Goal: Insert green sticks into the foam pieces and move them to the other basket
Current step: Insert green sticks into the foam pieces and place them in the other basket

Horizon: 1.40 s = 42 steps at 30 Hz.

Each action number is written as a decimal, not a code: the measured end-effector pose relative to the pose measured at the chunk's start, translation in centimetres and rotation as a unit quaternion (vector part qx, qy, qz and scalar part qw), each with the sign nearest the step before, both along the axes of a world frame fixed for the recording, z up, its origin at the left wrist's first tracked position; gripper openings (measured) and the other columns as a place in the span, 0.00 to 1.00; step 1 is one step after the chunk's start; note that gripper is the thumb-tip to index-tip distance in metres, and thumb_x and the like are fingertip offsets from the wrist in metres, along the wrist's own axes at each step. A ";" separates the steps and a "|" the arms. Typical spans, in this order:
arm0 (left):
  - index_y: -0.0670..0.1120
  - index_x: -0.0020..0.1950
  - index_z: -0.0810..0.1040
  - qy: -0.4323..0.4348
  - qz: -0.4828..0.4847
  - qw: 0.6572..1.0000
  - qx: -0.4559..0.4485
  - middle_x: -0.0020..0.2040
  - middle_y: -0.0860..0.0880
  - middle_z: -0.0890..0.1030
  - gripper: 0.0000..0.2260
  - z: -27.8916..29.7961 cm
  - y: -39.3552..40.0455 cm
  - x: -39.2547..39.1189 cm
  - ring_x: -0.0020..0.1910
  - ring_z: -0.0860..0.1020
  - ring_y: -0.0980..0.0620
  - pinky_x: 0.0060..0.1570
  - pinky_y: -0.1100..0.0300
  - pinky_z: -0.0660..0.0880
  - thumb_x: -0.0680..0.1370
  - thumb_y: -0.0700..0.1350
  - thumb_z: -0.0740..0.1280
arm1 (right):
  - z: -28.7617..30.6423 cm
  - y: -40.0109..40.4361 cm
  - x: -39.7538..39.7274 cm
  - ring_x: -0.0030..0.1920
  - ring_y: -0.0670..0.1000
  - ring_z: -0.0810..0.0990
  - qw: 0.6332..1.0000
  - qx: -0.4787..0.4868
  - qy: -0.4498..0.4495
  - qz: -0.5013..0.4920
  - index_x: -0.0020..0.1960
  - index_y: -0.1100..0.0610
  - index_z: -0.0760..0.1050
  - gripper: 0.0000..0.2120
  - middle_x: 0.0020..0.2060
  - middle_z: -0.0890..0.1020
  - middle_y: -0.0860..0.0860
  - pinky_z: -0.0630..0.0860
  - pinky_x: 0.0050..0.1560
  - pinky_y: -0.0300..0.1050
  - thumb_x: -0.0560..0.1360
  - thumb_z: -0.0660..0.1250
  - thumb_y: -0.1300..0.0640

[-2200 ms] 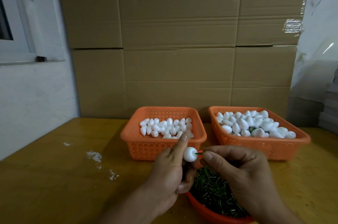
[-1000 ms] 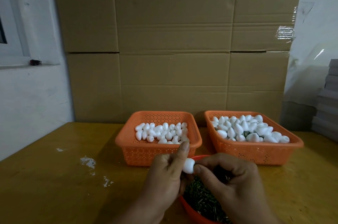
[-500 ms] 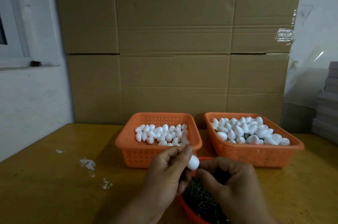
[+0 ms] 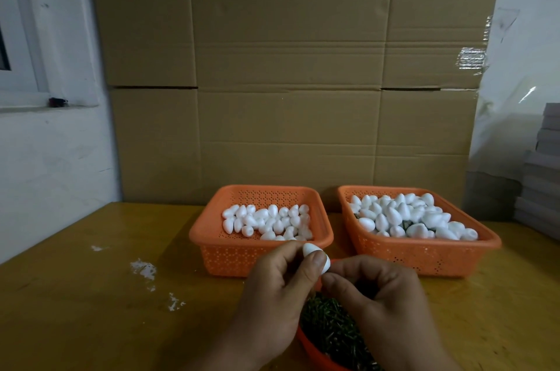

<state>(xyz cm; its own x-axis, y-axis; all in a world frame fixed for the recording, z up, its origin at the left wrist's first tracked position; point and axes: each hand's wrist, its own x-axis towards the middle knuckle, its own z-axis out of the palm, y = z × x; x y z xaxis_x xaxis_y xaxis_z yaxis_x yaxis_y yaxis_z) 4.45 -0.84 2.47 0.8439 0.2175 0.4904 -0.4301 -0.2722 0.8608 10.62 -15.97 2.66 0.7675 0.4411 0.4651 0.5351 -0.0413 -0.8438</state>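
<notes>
My left hand (image 4: 272, 288) pinches a white egg-shaped foam piece (image 4: 315, 255) between thumb and fingers. My right hand (image 4: 385, 307) has its fingertips pressed against the lower end of that piece; the green stick there is hidden by the fingers. Below both hands sits an orange bowl (image 4: 312, 349) filled with green sticks (image 4: 330, 325). Behind stand two orange baskets: the left basket (image 4: 212, 237) holds plain foam pieces, the right basket (image 4: 424, 252) holds foam pieces with bits of green showing between them.
A yellow-brown table (image 4: 91, 310) carries everything, with white crumbs (image 4: 145, 269) on its left part. Large cardboard boxes (image 4: 288, 82) rise right behind the baskets. A white wall with a window sill is at left, stacked grey sheets (image 4: 542, 164) at far right.
The green stick, visible between foam and right fingers earlier, has gone out of sight as the right fingers closed on the foam's end. The foam has tilted in the left hand.
</notes>
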 end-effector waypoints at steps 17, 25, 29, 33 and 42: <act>0.51 0.41 0.77 -0.027 0.036 0.997 0.059 0.34 0.51 0.76 0.18 -0.1 -0.4 0.1 0.36 0.74 0.57 0.37 0.55 0.73 0.77 0.64 0.62 | -0.2 0.4 -0.1 0.36 0.48 0.86 0.995 0.039 0.054 0.072 0.42 0.50 0.86 0.05 0.35 0.87 0.53 0.77 0.37 0.35 0.73 0.75 0.60; 0.55 0.40 0.76 -0.037 0.033 0.998 0.035 0.29 0.57 0.72 0.15 -0.1 -0.7 -0.1 0.28 0.69 0.61 0.30 0.65 0.66 0.77 0.64 0.62 | 0.2 0.5 -0.2 0.30 0.43 0.81 0.986 0.086 0.085 0.115 0.42 0.56 0.86 0.07 0.34 0.86 0.55 0.73 0.32 0.31 0.67 0.74 0.54; 0.56 0.41 0.77 -0.041 0.024 0.999 0.023 0.29 0.59 0.73 0.14 0.0 -0.8 -0.1 0.28 0.70 0.62 0.29 0.68 0.67 0.76 0.64 0.63 | 0.5 0.4 -0.2 0.25 0.39 0.76 0.981 0.110 0.113 0.117 0.40 0.61 0.85 0.07 0.27 0.82 0.50 0.69 0.27 0.29 0.67 0.74 0.57; 0.58 0.48 0.79 -0.034 0.016 0.999 0.015 0.30 0.60 0.75 0.13 -0.1 -0.7 -0.2 0.29 0.71 0.63 0.30 0.68 0.68 0.75 0.65 0.62 | 1.3 0.0 0.4 0.25 0.39 0.74 0.985 0.115 0.115 0.060 0.41 0.61 0.85 0.03 0.26 0.80 0.49 0.69 0.28 0.29 0.71 0.74 0.62; 0.60 0.48 0.79 -0.020 0.056 0.998 0.033 0.28 0.56 0.71 0.13 -0.8 -0.5 0.2 0.29 0.67 0.58 0.32 0.60 0.66 0.78 0.64 0.58 | 2.3 -2.7 9.8 0.39 0.40 0.82 0.971 0.032 0.028 -0.234 0.48 0.53 0.85 0.03 0.35 0.83 0.40 0.76 0.39 0.39 0.75 0.73 0.58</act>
<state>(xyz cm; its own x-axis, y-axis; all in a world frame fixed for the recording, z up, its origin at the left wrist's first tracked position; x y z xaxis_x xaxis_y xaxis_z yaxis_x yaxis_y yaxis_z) 4.62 -1.30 1.63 0.7952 0.2756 0.5401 -0.4281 -0.3756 0.8220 20.42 -18.65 4.94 0.9022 0.0090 0.4312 0.4228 -0.2153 -0.8803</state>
